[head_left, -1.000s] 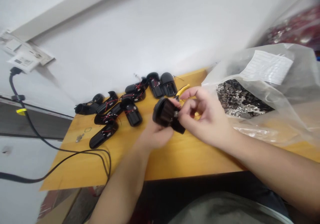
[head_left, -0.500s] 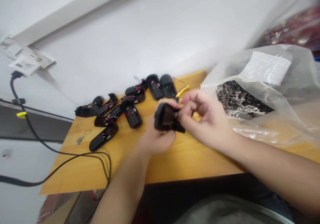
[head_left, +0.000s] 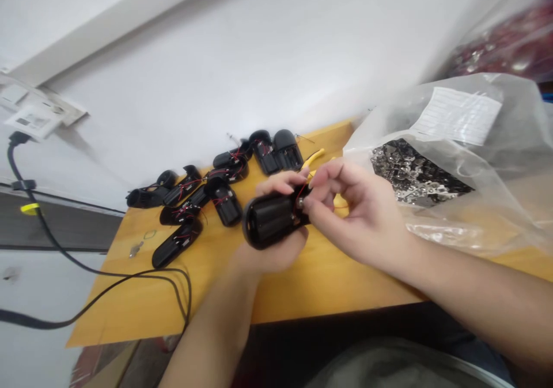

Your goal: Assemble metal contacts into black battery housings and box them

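Note:
Wrapped around a black plastic housing [head_left: 270,218] with battery-like channels and red wires, my left hand [head_left: 276,255] holds it over the table. The housing's hollow side faces me, its rounded end to the left. My right hand [head_left: 349,203] pinches at the housing's right end, thumb and forefinger closed on a small shiny metal piece [head_left: 300,202] beside the red wire. The exact shape of that piece is mostly hidden by the fingertips. Just behind the hands lies a yellow-handled tool [head_left: 314,157], partly covered.
Several similar black housings [head_left: 227,203] with red wires lie on the yellow table [head_left: 319,284] at the left and back. A clear bag of metal plates [head_left: 419,172] stands at right. Small metal bits [head_left: 136,249] and a black cable [head_left: 173,271] are at left; a white wall [head_left: 259,59] rises behind.
The black housing has turned in my left hand, so its channelled inside now shows, and its rounded end has swung left and down. My right hand stays pinched at its right end.

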{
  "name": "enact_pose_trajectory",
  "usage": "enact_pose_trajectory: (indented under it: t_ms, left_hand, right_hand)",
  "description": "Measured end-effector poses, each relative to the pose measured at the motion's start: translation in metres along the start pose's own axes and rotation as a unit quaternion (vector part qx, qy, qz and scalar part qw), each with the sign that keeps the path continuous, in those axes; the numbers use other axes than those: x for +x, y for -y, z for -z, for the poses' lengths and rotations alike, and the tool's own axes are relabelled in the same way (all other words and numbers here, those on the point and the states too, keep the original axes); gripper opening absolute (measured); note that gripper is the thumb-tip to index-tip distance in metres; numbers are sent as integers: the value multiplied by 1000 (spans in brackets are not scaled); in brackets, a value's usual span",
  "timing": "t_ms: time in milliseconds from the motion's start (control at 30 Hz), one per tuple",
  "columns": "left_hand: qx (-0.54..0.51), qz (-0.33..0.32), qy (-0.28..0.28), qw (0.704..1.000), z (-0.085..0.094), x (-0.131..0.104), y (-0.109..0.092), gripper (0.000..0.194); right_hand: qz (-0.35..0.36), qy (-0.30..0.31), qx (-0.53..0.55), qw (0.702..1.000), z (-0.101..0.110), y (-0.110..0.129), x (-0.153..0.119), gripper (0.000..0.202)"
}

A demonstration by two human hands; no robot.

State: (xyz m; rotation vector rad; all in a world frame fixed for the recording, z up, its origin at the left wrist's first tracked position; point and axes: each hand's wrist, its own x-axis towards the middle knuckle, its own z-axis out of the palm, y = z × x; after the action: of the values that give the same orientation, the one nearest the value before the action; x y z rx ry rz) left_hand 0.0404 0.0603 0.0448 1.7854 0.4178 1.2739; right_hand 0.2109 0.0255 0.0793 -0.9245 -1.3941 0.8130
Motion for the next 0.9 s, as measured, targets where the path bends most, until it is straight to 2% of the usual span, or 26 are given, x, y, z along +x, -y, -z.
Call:
enact_pose_trajectory:
  t_ms: [200, 333, 567, 767, 900]
  left_hand:
    - [25, 11, -11, 1000, -1, 0, 4, 54]
    - [32, -6, -3, 999, -1, 2, 2, 55]
    - [49, -2, 31, 998, 0, -1, 9, 54]
    - [92, 7, 96, 991, 13, -8, 18, 77]
    - [128, 36, 138, 982, 16, -6, 8, 74]
  right_hand:
    - [6, 19, -33, 999, 1, -4, 2, 18]
    - [23, 21, -37, 999, 0, -5, 0, 19]
    - [107, 13, -180, 978, 3, -7, 0, 20]
    - [49, 96, -67, 992, 10, -14, 3, 24]
    - [11, 114, -24, 993, 12, -22, 1, 27]
